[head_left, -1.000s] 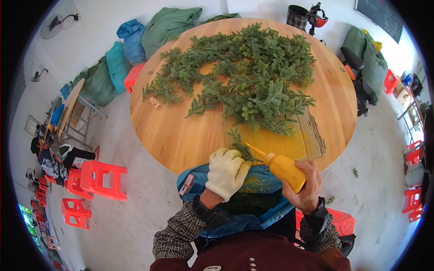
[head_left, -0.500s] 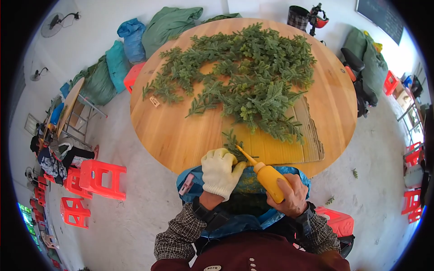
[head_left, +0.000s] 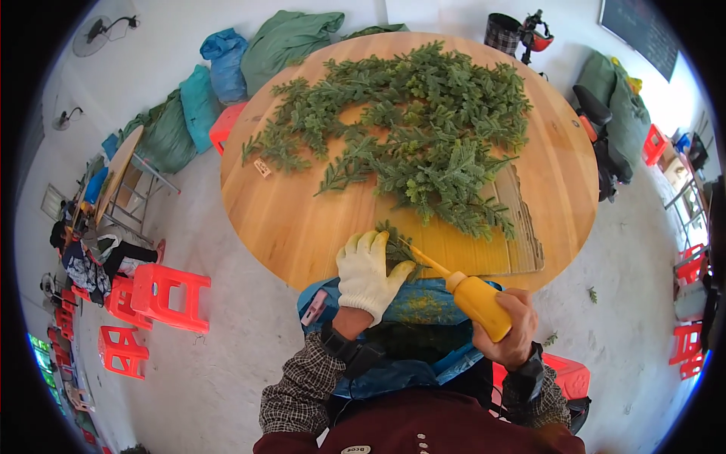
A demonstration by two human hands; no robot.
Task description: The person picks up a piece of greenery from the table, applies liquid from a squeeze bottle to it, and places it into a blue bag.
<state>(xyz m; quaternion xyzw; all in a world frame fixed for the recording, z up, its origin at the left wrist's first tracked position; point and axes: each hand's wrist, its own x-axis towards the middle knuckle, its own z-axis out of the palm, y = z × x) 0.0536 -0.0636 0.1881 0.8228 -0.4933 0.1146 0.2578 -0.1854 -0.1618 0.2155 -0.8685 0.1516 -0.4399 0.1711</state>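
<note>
My left hand (head_left: 366, 274), in a white knitted glove, holds a small green needle-leaf sprig (head_left: 395, 247) between thumb and fingers at the table's near edge. My bare right hand (head_left: 513, 331) is wrapped round a yellow squeeze bottle (head_left: 481, 304), tilted so that its long thin nozzle points up and left, its tip beside the sprig. Beneath both hands, a blue bag (head_left: 423, 373) hangs open at the table edge, with dark green material inside. A pink clip (head_left: 314, 308) sits on its left rim.
A heap of green sprigs (head_left: 446, 144) covers much of the round wooden table (head_left: 265, 219). Under its near side lies yellow-stained cardboard (head_left: 522, 234). A small wooden block (head_left: 262, 167) lies left. Red stools (head_left: 170, 295) stand at left; a seated person (head_left: 91, 265) is beyond.
My right hand has moved right and slightly down with the bottle, drawing the nozzle back a little. My left hand has shifted slightly up, its fingers straighter, still at the sprig.
</note>
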